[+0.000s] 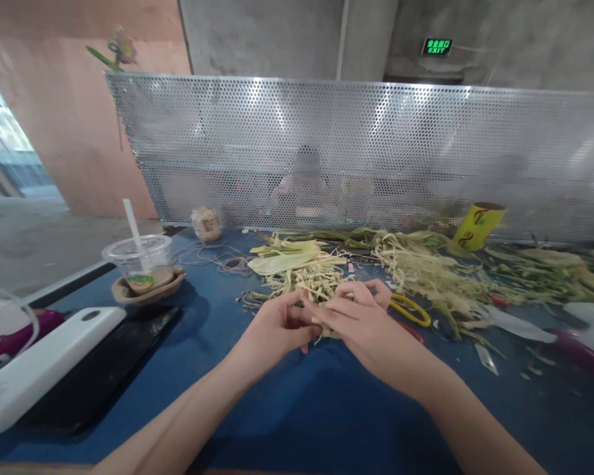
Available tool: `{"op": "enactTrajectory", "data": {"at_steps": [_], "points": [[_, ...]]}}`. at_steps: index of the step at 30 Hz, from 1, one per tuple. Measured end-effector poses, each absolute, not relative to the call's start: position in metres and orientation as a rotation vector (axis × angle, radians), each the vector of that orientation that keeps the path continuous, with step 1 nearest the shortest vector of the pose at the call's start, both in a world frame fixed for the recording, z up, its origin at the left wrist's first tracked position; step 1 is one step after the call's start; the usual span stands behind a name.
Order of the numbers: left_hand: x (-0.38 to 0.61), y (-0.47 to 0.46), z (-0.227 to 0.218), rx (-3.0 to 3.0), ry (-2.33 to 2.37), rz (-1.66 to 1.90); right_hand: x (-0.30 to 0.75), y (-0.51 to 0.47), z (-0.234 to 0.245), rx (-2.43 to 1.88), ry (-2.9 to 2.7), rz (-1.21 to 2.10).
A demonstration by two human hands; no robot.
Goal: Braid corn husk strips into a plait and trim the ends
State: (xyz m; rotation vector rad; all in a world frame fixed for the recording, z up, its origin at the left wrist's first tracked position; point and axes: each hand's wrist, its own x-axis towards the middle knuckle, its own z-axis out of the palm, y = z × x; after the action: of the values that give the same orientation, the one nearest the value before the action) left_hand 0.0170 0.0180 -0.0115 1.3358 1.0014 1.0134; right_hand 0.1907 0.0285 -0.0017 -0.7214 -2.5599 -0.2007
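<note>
Small pale husk strips (329, 330) are gripped between the bent fingers of the left hand (277, 323) and the right hand (363, 320), just in front of a husk pile (301, 264). Their shape is partly hidden by the fingers. A straw (132, 224) is contained in a plastic cup (123, 262), which is held by a cardboard holder (122, 291).

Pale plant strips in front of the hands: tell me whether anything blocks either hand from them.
Nothing visible does. The left hand and right hand meet at the near edge of the pale plant strips; the yellow loop lies right of both.
</note>
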Motion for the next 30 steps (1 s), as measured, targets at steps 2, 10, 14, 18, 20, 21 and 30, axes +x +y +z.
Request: {"op": "enactTrajectory", "data": {"at_steps": [2, 10, 14, 18, 20, 21, 30], "points": [[0.016, 0.020, -0.013, 1.335, 1.004, 1.072, 0.191, 0.030, -0.002, -0.765, -2.489, -0.178], [0.019, 0.016, -0.010, 1.292, 1.039, 1.221, 0.191, 0.034, -0.001, -0.710, -2.324, -0.064], [0.019, 0.015, -0.010, 1.318, 0.993, 1.240, 0.191, 0.035, -0.001, -0.752, -2.276, -0.091], [0.018, 0.013, -0.009, 1.316, 0.966, 1.261, 0.193, 0.035, 0.001, -0.714, -2.255, -0.058], [0.018, 0.012, -0.008, 1.337, 0.960, 1.282, 0.194, 0.035, 0.002, -0.711, -2.251, -0.040], [0.018, 0.012, -0.008, 1.359, 0.958, 1.294, 0.194, 0.035, 0.002, -0.725, -2.245, -0.033], [0.020, 0.008, -0.009, 1.589, 0.978, 1.510, 0.193, 0.034, 0.004, -0.755, -2.167, 0.074]]}}
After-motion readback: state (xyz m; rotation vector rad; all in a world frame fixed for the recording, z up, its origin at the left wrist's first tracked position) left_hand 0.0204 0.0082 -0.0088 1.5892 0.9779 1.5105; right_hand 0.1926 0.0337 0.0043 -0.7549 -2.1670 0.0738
